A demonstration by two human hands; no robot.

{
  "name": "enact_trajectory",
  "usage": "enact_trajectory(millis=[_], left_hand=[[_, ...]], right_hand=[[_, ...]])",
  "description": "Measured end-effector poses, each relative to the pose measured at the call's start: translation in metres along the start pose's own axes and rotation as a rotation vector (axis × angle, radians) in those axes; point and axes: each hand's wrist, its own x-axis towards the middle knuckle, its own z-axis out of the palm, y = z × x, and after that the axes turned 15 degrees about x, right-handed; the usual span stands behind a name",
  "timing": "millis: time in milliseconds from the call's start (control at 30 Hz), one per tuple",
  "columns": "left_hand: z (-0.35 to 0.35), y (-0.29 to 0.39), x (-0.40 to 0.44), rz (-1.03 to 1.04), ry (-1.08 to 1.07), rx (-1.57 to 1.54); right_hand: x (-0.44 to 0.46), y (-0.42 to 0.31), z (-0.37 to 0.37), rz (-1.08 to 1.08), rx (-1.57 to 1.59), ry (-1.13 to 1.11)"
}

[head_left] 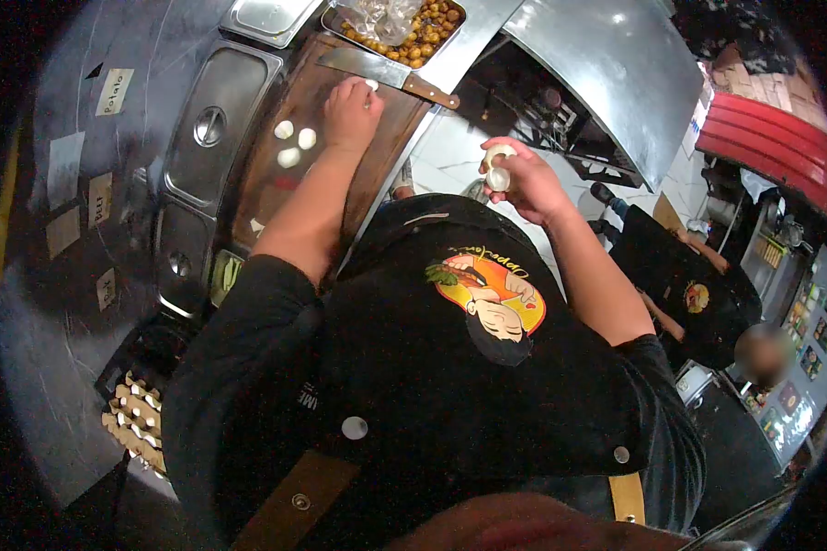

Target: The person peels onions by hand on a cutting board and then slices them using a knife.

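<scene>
On the wooden cutting board point(326, 138), my left hand point(351, 115) has its fingers closed around a small white piece point(371, 84) that looks like boiled egg. Off the board to the right, my right hand point(528, 184) is raised over the floor, its fingers curled around pale rounded egg pieces point(497, 179). Three white egg pieces point(288, 158) lie on the board, left of my left wrist. A large knife point(390, 78) with a wooden handle rests across the board's far end, just beyond my left fingertips.
A metal tray point(462, 28) of small browned potatoes and a plastic bag stands past the board. Lidded steel pans point(225, 124) line its left side. An egg carton point(136, 418) sits at lower left. At right, a co-worker point(685, 275) in black stands beyond a steel hood point(606, 73).
</scene>
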Motion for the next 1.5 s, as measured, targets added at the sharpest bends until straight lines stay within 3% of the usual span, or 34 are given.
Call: enact_trajectory(millis=[133, 233, 300, 433, 500, 733, 833, 900, 933, 967, 1033, 1233, 1333, 1433, 1500], left_hand=[[0.000, -0.006, -0.003, 0.069, 0.017, -0.005], [-0.023, 0.005, -0.001, 0.051, -0.104, 0.031], [-0.034, 0.021, 0.003, 0.000, 0.065, 0.023], [-0.014, 0.008, 0.007, 0.030, 0.039, 0.077], [-0.007, -0.006, 0.011, 0.066, -0.089, 0.024], [-0.010, -0.014, 0.033, -0.040, -0.239, 0.079], [-0.008, -0.032, 0.043, -0.167, -0.256, -0.076], [-0.027, -0.035, 0.052, -0.650, -0.311, -0.781], [-0.040, -0.029, 0.055, -0.870, -0.208, -1.151], [-0.044, -0.040, 0.050, -0.873, -0.209, -1.146], [-0.050, -0.074, 0.039, -0.866, -0.494, -1.920], [-0.084, -0.064, 0.019, -1.075, -0.368, -2.042], [-0.093, -0.070, 0.012, -1.029, -0.400, -2.050], [-0.090, -0.084, 0.005, -0.852, -0.549, -2.064], [-0.101, -0.078, 0.010, -0.896, -0.636, -1.573]], right_hand=[[0.000, 0.001, -0.002, -0.011, 0.021, -0.027], [0.000, 0.004, 0.000, -0.008, 0.024, -0.006], [0.002, 0.006, -0.001, 0.000, 0.026, -0.005], [0.001, 0.008, 0.003, 0.003, 0.012, -0.016], [0.001, 0.004, 0.006, 0.004, -0.002, -0.012], [-0.003, -0.001, 0.009, 0.009, -0.012, 0.003], [-0.003, -0.002, 0.009, 0.014, 0.020, 0.004], [-0.002, -0.002, 0.008, 0.005, 0.072, -0.029], [-0.001, -0.002, 0.007, -0.003, 0.089, -0.051], [0.000, -0.002, 0.005, 0.001, 0.092, -0.052], [0.003, -0.002, 0.003, -0.015, 0.156, -0.156], [0.011, -0.007, 0.009, 0.022, 0.285, -0.391], [0.014, -0.010, 0.020, 0.036, 0.303, -0.467], [0.022, -0.011, 0.029, 0.064, 0.339, -0.465], [0.032, -0.011, 0.033, 0.083, 0.289, -0.389]])
